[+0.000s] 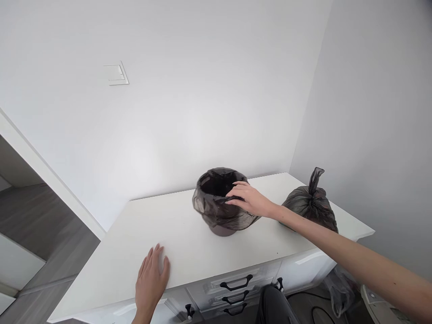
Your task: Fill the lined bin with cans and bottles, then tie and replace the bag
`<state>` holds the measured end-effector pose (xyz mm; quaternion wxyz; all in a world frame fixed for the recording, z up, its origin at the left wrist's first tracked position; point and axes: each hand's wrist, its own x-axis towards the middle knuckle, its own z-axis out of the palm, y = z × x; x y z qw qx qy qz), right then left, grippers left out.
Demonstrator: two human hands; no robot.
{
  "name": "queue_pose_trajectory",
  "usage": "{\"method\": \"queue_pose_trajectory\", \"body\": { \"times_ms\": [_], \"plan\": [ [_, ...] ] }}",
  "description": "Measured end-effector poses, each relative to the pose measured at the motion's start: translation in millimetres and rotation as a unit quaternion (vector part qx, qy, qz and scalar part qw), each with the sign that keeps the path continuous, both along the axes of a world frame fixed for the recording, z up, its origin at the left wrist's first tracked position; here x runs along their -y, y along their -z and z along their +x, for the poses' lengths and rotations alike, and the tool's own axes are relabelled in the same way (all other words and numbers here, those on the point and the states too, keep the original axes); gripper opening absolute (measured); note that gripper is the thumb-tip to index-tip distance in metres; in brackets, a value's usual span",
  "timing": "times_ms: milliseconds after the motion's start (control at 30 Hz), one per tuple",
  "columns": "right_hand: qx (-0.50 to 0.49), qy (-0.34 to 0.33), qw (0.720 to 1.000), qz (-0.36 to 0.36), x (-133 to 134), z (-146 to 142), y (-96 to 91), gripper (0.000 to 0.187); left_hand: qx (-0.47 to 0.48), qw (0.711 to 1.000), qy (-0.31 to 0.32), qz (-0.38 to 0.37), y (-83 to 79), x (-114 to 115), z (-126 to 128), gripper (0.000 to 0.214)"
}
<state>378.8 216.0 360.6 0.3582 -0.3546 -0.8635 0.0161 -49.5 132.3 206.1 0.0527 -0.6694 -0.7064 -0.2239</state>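
Observation:
A small dark bin [221, 227] lined with a black plastic bag [209, 204] stands on the white cabinet top [182, 234]. My right hand [248, 198] reaches over to the bin's right rim, fingers pinched on the folded-over edge of the liner. My left hand [151, 274] lies flat on the cabinet top near its front edge, fingers stretched out, holding nothing. A tied-off, filled black rubbish bag [310, 202] sits at the right end of the top, just behind my right forearm.
The cabinet has drawers with black handles [236, 284] below its front edge. White walls meet in a corner behind it, with a light switch [116, 74] up left. A wooden floor [40, 225] shows at left. Another plastic bag [340, 292] lies low at right.

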Motion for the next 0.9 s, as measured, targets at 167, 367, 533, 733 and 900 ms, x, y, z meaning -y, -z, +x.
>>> {"method": "queue_pose_trajectory", "body": {
  "times_ms": [167, 367, 533, 733, 900],
  "plan": [
    [0.005, -0.07, 0.998, 0.006, 20, -38, -20.7, 0.019, -0.012, 1.0, 0.003, 0.004, 2.9, -1, -3, 0.059],
    [0.004, -0.029, 1.0, 0.008, 33, -33, -27.2, 0.033, -0.019, 1.0, 0.006, 0.011, 8.3, -2, -5, 0.057],
    [0.008, -0.018, 1.0, 0.018, 31, -25, -17.1, 0.035, -0.014, 0.999, 0.01, 0.027, 7.3, -2, -3, 0.054],
    [0.03, -0.007, 0.998, 0.051, 26, -27, -13.8, 0.024, -0.012, 1.0, 0.009, 0.016, 3.7, -1, -1, 0.056],
    [0.084, 0.039, 0.993, 0.067, 12, -11, -24.6, 0.031, -0.004, 1.0, 0.008, 0.008, 3.8, -1, -1, 0.056]
  ]
}}
